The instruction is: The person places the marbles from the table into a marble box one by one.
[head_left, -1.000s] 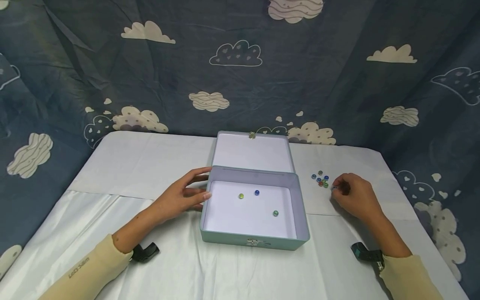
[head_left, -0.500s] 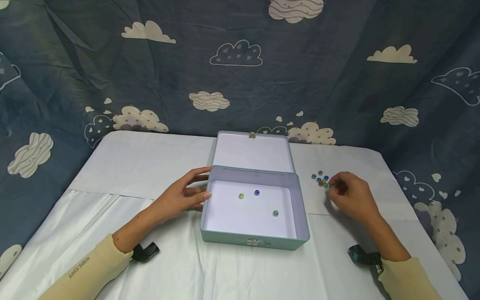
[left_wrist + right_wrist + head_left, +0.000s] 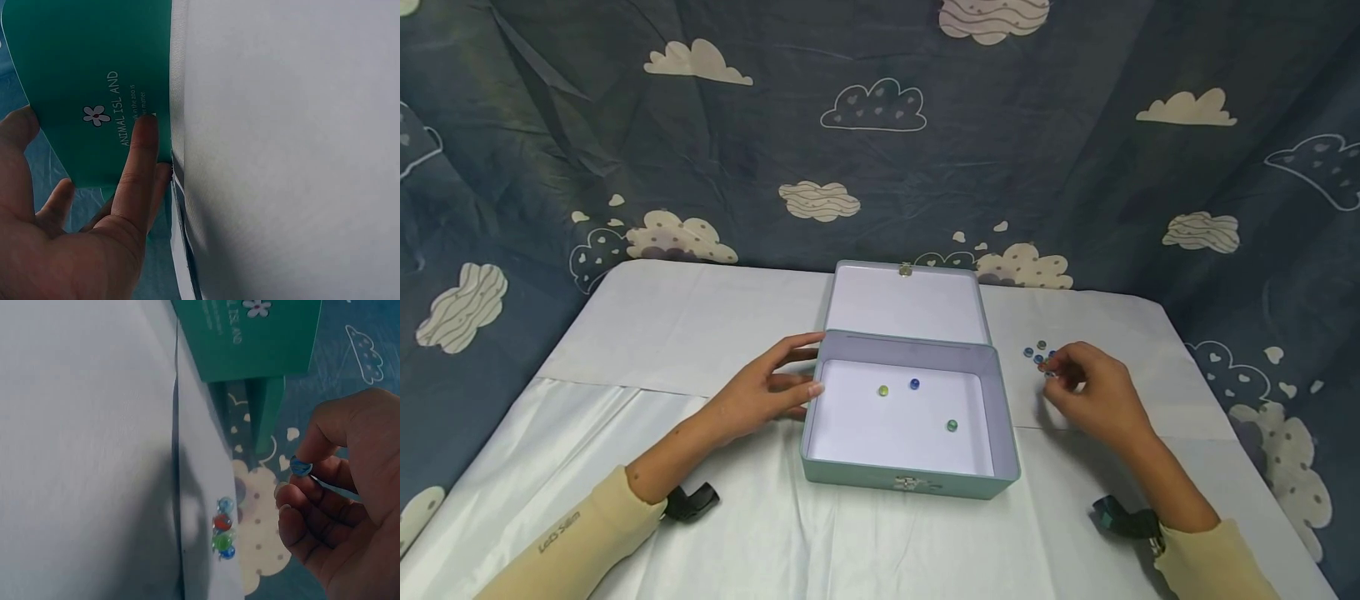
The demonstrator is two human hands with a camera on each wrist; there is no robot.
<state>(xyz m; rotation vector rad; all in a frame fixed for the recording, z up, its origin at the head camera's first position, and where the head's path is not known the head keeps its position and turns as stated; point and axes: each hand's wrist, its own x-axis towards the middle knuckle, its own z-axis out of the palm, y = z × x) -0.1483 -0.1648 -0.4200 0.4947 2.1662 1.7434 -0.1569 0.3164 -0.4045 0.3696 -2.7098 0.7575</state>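
Note:
My right hand (image 3: 1093, 392) pinches a blue marble (image 3: 301, 466) between thumb and fingertip, held up off the cloth in the right wrist view. Just left of that hand lies a small cluster of marbles, among them a red marble (image 3: 222, 522) and a green marble (image 3: 222, 541); the hand partly hides it in the head view. A green tin box (image 3: 857, 480) stands in the middle with its lid (image 3: 910, 302) folded back. Inside are a yellow-green marble (image 3: 883, 391), a blue marble (image 3: 914, 384) and a green marble (image 3: 952, 426). My left hand (image 3: 760, 387) rests its fingers against the box's left side.
A white cloth (image 3: 737, 517) covers the table under everything. Behind it hangs a dark blue curtain (image 3: 880, 158) with cloud prints. Each wrist carries a small black camera, such as the right one (image 3: 1123, 518).
My right hand has lifted the marble from the table and moved left with it, over the cluster. The left hand and the box have stayed in place.

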